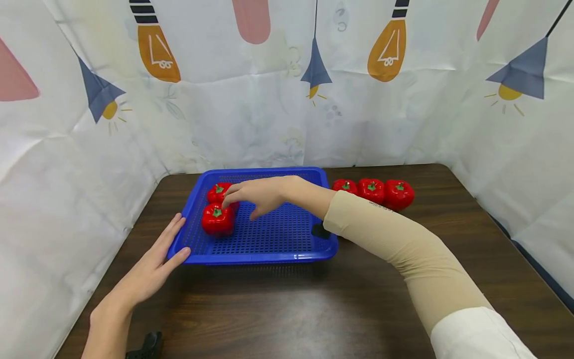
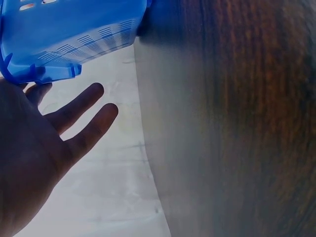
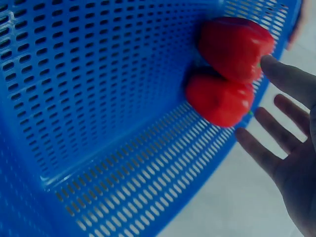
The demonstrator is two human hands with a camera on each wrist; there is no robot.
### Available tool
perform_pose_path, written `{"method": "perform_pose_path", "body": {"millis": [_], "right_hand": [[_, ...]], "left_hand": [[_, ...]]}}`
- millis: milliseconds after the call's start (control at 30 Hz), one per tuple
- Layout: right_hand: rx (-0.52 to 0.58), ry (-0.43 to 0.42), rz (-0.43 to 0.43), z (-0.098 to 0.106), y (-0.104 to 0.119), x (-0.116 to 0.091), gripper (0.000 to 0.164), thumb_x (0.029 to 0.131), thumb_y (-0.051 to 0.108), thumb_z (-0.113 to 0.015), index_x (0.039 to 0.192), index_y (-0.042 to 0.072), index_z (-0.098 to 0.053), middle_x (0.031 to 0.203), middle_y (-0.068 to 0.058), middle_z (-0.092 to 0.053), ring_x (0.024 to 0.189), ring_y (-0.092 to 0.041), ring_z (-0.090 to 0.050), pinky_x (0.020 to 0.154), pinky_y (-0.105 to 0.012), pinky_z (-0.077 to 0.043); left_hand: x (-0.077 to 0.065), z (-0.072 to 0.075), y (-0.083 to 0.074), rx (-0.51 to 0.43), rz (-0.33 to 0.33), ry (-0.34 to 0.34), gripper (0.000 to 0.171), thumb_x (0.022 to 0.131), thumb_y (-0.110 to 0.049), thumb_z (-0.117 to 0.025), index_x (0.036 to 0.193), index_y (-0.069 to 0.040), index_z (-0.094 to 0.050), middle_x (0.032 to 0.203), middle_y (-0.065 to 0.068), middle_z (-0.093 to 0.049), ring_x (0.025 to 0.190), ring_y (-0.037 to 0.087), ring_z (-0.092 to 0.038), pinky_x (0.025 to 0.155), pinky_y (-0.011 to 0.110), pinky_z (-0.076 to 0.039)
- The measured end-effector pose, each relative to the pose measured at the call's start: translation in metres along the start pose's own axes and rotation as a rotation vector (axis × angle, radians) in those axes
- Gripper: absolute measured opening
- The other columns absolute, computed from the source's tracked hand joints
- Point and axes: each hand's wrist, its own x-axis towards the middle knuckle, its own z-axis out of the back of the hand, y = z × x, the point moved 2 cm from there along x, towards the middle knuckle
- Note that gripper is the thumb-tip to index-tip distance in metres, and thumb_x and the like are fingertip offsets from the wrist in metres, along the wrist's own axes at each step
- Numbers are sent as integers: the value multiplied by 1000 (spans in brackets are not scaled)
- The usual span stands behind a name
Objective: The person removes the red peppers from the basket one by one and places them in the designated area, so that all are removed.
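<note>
Two red bell peppers sit at the left end of a blue perforated basket (image 1: pixel 278 234), a front pepper (image 1: pixel 218 221) and a rear pepper (image 1: pixel 217 193) partly behind my right hand (image 1: pixel 260 194). That hand hovers just over them, fingers spread and loosely bent, holding nothing; the right wrist view shows its fingertips close to both peppers. My left hand (image 1: pixel 154 267) lies against the basket's front left corner, thumb by the front rim and fingers along the left side. In the left wrist view, the fingers (image 2: pixel 81 123) of that hand are extended and spread beside the basket's outer wall.
Three more red bell peppers (image 1: pixel 372 192) stand in a row on the brown table (image 1: pixel 291 309), right of the basket and partly behind my right sleeve. A patterned white curtain (image 1: pixel 251 114) encloses the back and sides. A black object (image 1: pixel 150 345) shows beside my left wrist.
</note>
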Motion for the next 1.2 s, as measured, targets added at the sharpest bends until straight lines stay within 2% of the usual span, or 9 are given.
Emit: {"method": "perform_pose_path", "body": {"millis": [67,133,333,500,667,833,1067,1200], "right_hand": [[-7,5,3,-3,0,7,68,96,13,-74,156,20,-44,163,-4,-33,150,-19,-26,117,-30,-28],[-15,2,14,-5,1,14,70,95,12,-74,157,22,-43,165,-5,-30,151,-20,-24,117,-31,-27],[-37,9,20,-7,5,30,71,94,14,-74,157,22,-42,167,-4,-25,153,-21,-20,115,-31,-32],[-52,35,-4,-11,7,41,73,95,13,-73,159,21,-38,169,-3,-22,154,-19,-18,114,-29,-33],[-57,21,-27,-14,8,50,77,94,13,-75,160,23,-37,169,0,-22,155,-20,-14,113,-31,-36],[-82,31,-34,-18,8,58,76,95,12,-73,160,25,-36,169,2,-22,155,-23,-15,114,-32,-34],[-24,52,-59,-21,9,60,82,96,14,-73,163,24,-28,166,5,-28,152,-11,-20,116,-28,-29],[-35,30,-59,-22,10,61,77,96,18,-74,161,21,-33,164,2,-32,151,-16,-24,116,-31,-29]], "left_hand": [[0,1,0,2,-2,0,72,107,-21,-54,167,-22,-15,172,2,-3,155,40,-6,119,61,-6],[1,1,-1,4,-7,-1,72,107,-21,-55,167,-22,-15,172,2,-3,155,40,-6,119,61,-6],[1,2,-2,-4,-4,2,73,107,-21,-56,167,-21,-15,172,4,-3,154,42,-6,110,76,-10],[2,3,-2,0,-1,3,72,107,-22,-56,167,-21,-15,172,4,-3,155,42,-6,109,77,-11],[2,3,-1,6,0,1,73,107,-22,-55,167,-21,-15,172,4,-3,155,42,-5,109,77,-11],[2,2,-1,5,-8,2,72,107,-21,-55,167,-20,-14,172,5,-3,155,42,-5,110,76,-10],[1,0,-1,-5,-3,8,72,107,-21,-55,167,-20,-14,172,5,-2,155,42,-5,109,77,-10],[0,0,-1,-12,3,6,72,107,-21,-54,167,-21,-14,172,4,-2,155,42,-5,111,75,-9]]}}
